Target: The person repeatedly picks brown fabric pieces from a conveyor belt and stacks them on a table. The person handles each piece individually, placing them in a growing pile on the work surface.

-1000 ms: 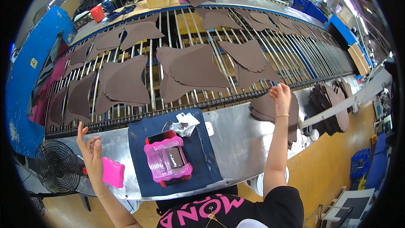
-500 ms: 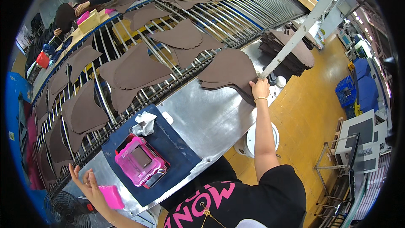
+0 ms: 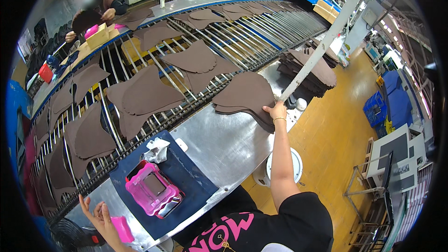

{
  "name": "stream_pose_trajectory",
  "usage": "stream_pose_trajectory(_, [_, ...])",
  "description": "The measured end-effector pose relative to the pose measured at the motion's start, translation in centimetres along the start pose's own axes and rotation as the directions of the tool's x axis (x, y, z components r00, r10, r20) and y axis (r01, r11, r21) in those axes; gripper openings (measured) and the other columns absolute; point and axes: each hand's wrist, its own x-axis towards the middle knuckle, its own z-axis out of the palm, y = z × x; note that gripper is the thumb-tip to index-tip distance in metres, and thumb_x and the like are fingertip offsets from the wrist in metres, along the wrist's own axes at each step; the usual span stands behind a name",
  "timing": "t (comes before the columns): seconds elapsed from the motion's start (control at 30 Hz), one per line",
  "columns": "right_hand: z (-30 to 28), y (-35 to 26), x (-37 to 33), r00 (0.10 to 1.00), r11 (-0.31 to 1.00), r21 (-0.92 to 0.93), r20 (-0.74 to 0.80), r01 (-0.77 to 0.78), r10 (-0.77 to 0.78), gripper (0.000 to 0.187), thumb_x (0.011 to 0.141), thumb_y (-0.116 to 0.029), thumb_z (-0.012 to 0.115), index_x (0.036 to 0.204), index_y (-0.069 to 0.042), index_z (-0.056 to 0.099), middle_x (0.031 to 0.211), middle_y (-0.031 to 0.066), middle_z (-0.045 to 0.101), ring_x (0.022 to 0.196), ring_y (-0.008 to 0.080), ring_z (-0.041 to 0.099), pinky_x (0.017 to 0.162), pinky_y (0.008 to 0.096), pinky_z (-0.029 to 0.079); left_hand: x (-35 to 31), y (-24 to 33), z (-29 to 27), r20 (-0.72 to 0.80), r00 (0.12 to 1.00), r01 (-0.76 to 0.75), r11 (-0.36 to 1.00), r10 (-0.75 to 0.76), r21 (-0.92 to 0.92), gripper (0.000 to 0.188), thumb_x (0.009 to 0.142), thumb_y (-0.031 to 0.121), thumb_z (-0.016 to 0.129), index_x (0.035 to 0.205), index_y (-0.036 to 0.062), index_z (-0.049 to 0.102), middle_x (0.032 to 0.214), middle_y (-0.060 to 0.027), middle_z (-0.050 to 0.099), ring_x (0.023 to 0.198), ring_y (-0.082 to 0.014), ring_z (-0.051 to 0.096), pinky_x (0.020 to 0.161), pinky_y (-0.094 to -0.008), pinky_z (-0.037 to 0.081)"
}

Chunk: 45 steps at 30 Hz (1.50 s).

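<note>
A stack of flat dark brown cut pieces (image 3: 245, 94), rounded at one end, lies on the metal table beside the conveyor. My right hand (image 3: 277, 112) is at the stack's right edge, thumb on top and the other fingers partly hidden, gripping that edge. Over the table's left end, my left hand (image 3: 100, 219) is raised with fingers apart and nothing in it. Near it lie a bright pink block-like piece (image 3: 122, 229) and a pink translucent open box (image 3: 154, 186) on a dark blue mat (image 3: 193, 177).
A roller conveyor (image 3: 219, 42) carries several brown pieces (image 3: 144, 91). A slanted white post (image 3: 322, 46) rises beside my right hand, in front of a taller brown pile (image 3: 308, 72). Crumpled white paper (image 3: 157, 150) sits on the mat. Across the conveyor, a person handles a dark piece.
The view has tilted up a little, so the table sits lower in it. Across the conveyor, the person's hands and dark piece have shifted. Both my hands keep nearly the same poses.
</note>
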Motion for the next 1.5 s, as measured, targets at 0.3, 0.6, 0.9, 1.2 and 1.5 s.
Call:
stream_pose_trajectory(0.3, [-8.4,-6.7,-8.1,0.867,0.873,0.423,0.308,0.244,-0.391,0.042,0.094,-0.012,0.047,0.135,-0.005,0.041,0.093,0.0198,0.066,0.057,0.0218,0.067,0.043,0.0294,0.05,0.3,0.4,-0.5,0.035,0.999,-0.042,0.999,0.041,0.027,0.063,0.092,0.014,0.058,0.147,0.0142,0.026,0.132,-0.0079,0.039,0.088,-0.0112,0.051,0.08,-0.0246,0.041])
stream_pose_trajectory(0.6, [-16.2,-17.8,-18.3,0.417,0.425,0.691,0.194,0.584,-0.888,0.032,0.096,-0.009,0.049,0.127,-0.001,0.048,0.077,0.0106,0.065,0.051,0.0165,0.064,0.045,0.024,0.048,2.2,3.6,4.4,0.142,0.98,-0.136,0.991,0.137,-0.018,0.064,0.085,0.013,0.064,0.142,0.0105,0.036,0.141,-0.0109,0.034,0.124,-0.0249,0.043,0.103,-0.04,0.036])
stream_pose_trajectory(0.9, [-12.8,-22.0,-24.9,0.088,0.169,0.98,0.16,0.104,-0.983,0.03,0.096,-0.01,0.052,0.123,0.002,0.044,0.083,0.0082,0.064,0.053,0.013,0.062,0.046,0.0219,0.049,1.3,5.6,-0.3,0.366,0.922,0.263,0.901,-0.129,-0.345,0.023,0.091,0.015,0.06,0.107,-0.0011,0.061,0.092,-0.0109,0.067,0.075,-0.0183,0.066,0.057,-0.0268,0.052])
stream_pose_trajectory(1.2, [-4.2,-22.8,-30.0,-0.061,-0.015,0.879,0.016,0.477,-0.998,0.026,0.078,-0.015,0.073,0.098,-0.002,0.064,0.078,0.0123,0.066,0.076,0.0254,0.06,0.068,0.0334,0.049,-0.8,6.8,-8.8,-0.104,0.994,-0.017,1.0,0.019,0.025,0.017,0.089,0.012,0.063,0.102,0.0002,0.065,0.077,-0.0033,0.065,0.058,-0.006,0.057,0.049,-0.0175,0.039])
stream_pose_trajectory(1.5, [-1.9,-20.8,-28.5,-0.118,-0.182,0.774,-0.14,0.606,-0.983,0.012,0.073,-0.011,0.075,0.084,-0.009,0.071,0.071,0.0058,0.064,0.069,0.0252,0.056,0.082,0.0336,0.042,-1.4,4.8,-7.9,0.04,0.999,-0.039,0.982,0.032,0.185,0.008,0.086,0.001,0.062,0.08,-0.0009,0.058,0.068,0.0008,0.046,0.057,-0.0046,0.052,0.049,-0.0184,0.035])
